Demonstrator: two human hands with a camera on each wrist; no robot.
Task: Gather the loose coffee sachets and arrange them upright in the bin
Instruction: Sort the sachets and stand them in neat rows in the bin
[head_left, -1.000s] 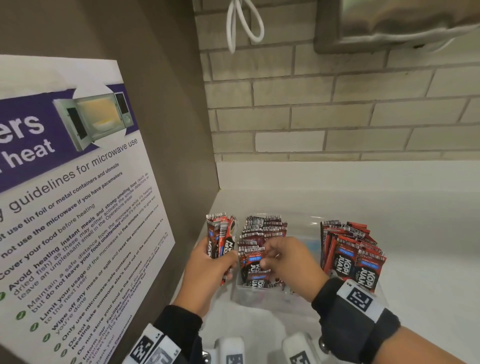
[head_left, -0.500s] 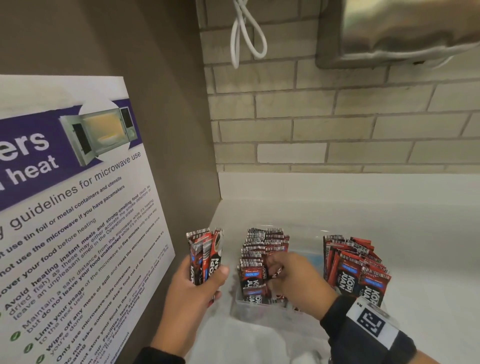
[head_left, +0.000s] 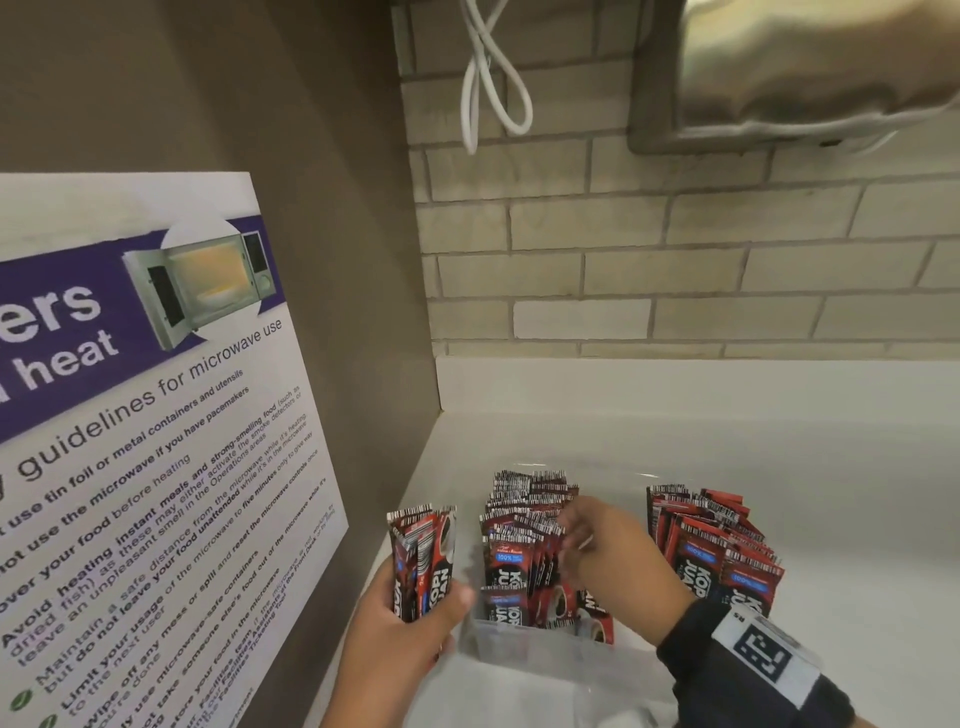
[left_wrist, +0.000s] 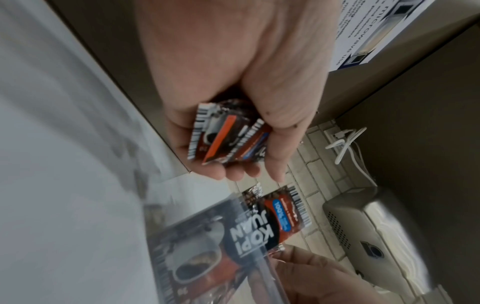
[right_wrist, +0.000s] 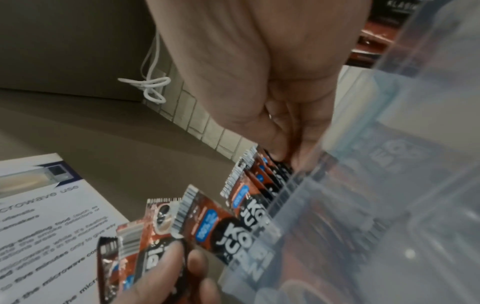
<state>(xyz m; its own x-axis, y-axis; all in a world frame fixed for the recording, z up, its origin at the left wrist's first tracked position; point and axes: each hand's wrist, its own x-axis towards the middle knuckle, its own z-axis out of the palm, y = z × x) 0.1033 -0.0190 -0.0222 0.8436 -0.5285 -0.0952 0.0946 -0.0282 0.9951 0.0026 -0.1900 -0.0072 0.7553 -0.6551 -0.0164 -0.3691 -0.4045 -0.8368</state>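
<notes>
Left hand (head_left: 400, 639) grips a small bundle of sachets (head_left: 423, 558) upright, just off the clear bin (head_left: 524, 652) front-left corner, prob. queued for loading. Right hand (head_left: 618, 564) reaches into the bin w/ fingers curled, pinching the standing row of sachets (head_left: 519, 545), seemingly to straighten it.

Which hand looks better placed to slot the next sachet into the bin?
Probably the right hand: its fingers already reach among the upright sachets in the clear bin, while the left hand holds the spare bundle beside it.
</notes>
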